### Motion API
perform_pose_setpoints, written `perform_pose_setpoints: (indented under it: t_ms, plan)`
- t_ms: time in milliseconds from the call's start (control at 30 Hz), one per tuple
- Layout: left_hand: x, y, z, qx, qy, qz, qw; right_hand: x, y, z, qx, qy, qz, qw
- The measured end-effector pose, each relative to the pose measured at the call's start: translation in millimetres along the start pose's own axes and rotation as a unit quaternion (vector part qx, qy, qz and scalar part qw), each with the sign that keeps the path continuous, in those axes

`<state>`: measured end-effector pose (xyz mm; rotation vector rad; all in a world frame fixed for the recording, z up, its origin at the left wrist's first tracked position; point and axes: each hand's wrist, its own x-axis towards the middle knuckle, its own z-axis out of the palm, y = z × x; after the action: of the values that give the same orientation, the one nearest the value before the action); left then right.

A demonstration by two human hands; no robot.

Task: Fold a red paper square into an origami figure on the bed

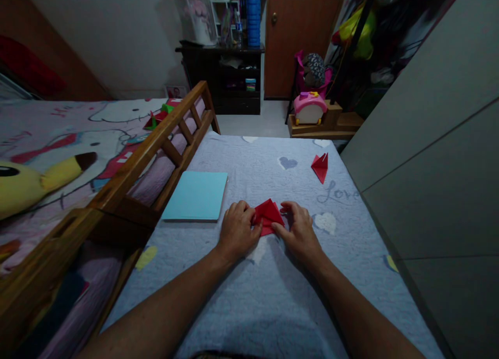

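A folded red paper (pixel 268 213) lies on the grey-blue bedspread (pixel 234 291) between my hands. My left hand (pixel 236 229) is curled, its fingers pinching the paper's left edge. My right hand (pixel 299 230) presses and pinches the paper's right and lower edge with bent fingers. A second folded red paper piece (pixel 320 166) lies further away to the right, apart from both hands. A stack of light blue paper sheets (pixel 197 195) lies flat just left of my left hand.
A wooden bed rail (pixel 156 140) runs along the left, with a cartoon-print bed and a yellow plush toy (pixel 23 184) beyond it. A grey wardrobe wall (pixel 429 140) borders the right. A dark shelf unit (pixel 224 78), a door and toys stand at the far end.
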<state>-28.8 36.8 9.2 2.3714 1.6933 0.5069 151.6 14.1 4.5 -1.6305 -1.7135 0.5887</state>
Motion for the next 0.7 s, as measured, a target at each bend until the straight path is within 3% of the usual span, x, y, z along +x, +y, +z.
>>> perform_pose_setpoints:
  t_ms: [233,700]
  plan:
    - [1.6,-0.6,-0.4,-0.008,0.000,0.014,1.000,7.5,3.4,0.4,0.023,0.015,0.038,0.999]
    - [2.8,-0.6,-0.2,-0.023,-0.007,0.009,1.000,1.9,-2.8,-6.7,-0.066,-0.045,-0.025,0.996]
